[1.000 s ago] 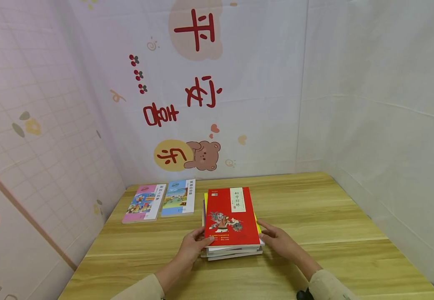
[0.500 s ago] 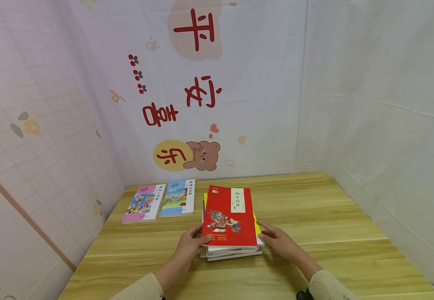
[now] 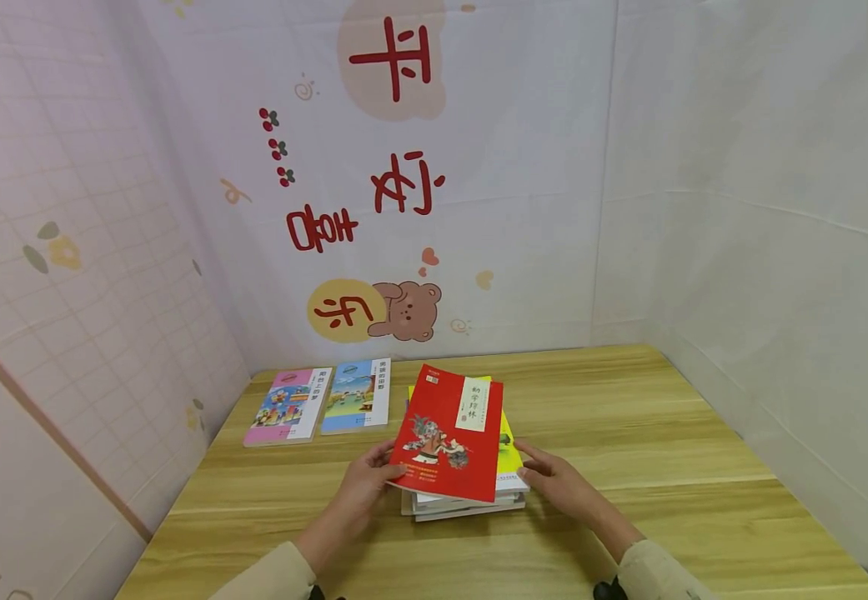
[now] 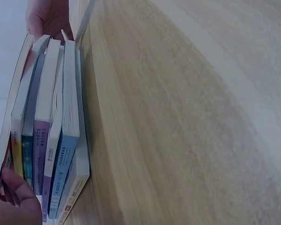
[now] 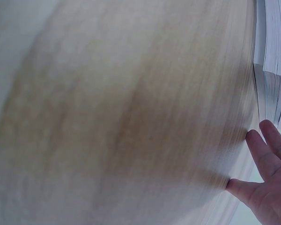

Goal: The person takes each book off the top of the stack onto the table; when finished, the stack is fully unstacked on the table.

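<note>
My left hand [image 3: 364, 483] pinches the lower left corner of a red-covered book [image 3: 441, 433], thumb on top of the cover. The book lies turned at an angle over a stack of several books [image 4: 49, 112], partly lifted from the yellow book [image 3: 510, 460] beneath it. In the left wrist view, a gap shows between the red book and the stack at the thumb's end. My right hand [image 3: 557, 485] stays at the stack's right side, its fingertips by the book edges. Seen from the right wrist, that hand's fingers [image 5: 260, 152] are spread, some tips down at the tabletop.
Two more books, one pink [image 3: 287, 407] and one blue [image 3: 356, 396], lie side by side at the table's back left. The wooden table [image 3: 629, 417] meets patterned white cloth walls [image 3: 524, 208] at the back and sides.
The red book has shifted left and turned clockwise on the stack, uncovering more of the yellow book. My left hand has moved left with it; my right hand has kept its place.
</note>
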A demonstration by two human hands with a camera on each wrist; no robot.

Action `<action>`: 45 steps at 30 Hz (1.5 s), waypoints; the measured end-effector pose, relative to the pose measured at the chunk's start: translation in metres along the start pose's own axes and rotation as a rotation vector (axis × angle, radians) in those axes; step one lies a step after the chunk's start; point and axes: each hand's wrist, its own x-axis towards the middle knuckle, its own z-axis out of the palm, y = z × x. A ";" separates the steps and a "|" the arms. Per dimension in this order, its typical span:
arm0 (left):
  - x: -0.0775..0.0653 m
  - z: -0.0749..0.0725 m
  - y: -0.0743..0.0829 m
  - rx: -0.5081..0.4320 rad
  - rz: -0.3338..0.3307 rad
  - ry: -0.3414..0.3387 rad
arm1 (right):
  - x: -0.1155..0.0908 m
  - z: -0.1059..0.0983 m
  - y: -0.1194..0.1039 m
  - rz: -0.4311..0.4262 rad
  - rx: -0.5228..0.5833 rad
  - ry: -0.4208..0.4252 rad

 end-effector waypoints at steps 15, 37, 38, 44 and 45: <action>0.002 -0.007 0.005 -0.068 -0.036 -0.018 | -0.002 -0.005 -0.004 0.031 -0.008 0.002; -0.003 -0.024 0.017 -0.187 -0.003 0.051 | 0.000 -0.008 -0.005 -0.013 -0.020 -0.024; -0.003 -0.026 0.017 -0.195 -0.001 0.053 | -0.001 -0.008 -0.005 -0.016 -0.020 -0.027; -0.003 -0.036 0.022 -0.206 0.016 0.060 | -0.001 -0.008 -0.004 -0.012 -0.008 -0.034; -0.003 -0.037 0.023 -0.208 0.020 0.060 | -0.001 -0.008 -0.004 -0.015 -0.006 -0.038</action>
